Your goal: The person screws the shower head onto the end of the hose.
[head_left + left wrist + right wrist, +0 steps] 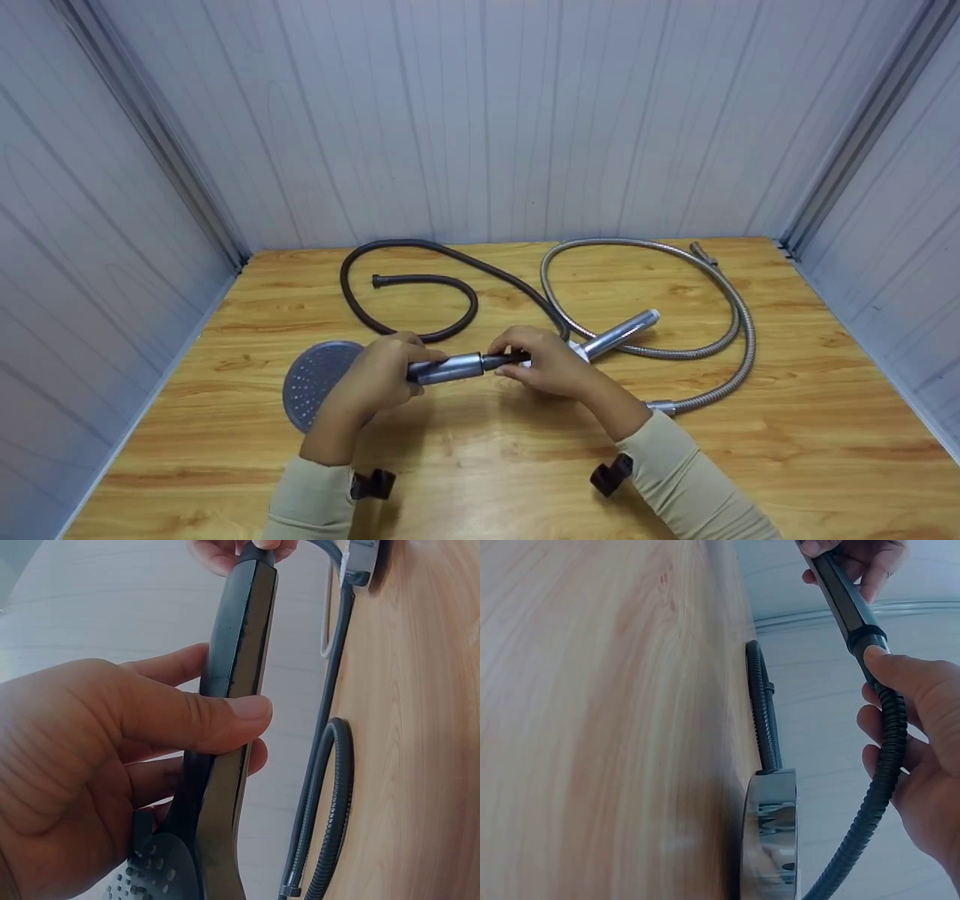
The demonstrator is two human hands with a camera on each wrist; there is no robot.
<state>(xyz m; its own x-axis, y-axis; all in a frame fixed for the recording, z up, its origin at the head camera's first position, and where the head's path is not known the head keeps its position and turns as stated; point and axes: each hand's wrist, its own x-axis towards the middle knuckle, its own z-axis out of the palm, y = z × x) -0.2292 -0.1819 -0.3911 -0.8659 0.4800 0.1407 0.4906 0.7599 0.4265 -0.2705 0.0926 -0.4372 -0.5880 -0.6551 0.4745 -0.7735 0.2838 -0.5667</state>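
My left hand [382, 371] grips the handle of a dark grey shower head [319, 382], thumb on one side and fingers behind. Its round nozzle plate lies to the left of that hand. At the handle's other end, my right hand [544, 361] pinches the end fitting of a black shower hose [450, 259] between thumb and fingers. In the right wrist view the hose's fitting [866, 641] meets the handle end; whether it is threaded on cannot be told. From there the black hose [862, 817] bends down past my right palm.
A chrome shower head [622, 334] lies behind my right hand, which partly hides it. A silver metal hose [750, 337] loops across the table's right side. The black hose's free nut [376, 280] lies at the back left. Panelled walls [480, 120] enclose the wooden table [480, 480].
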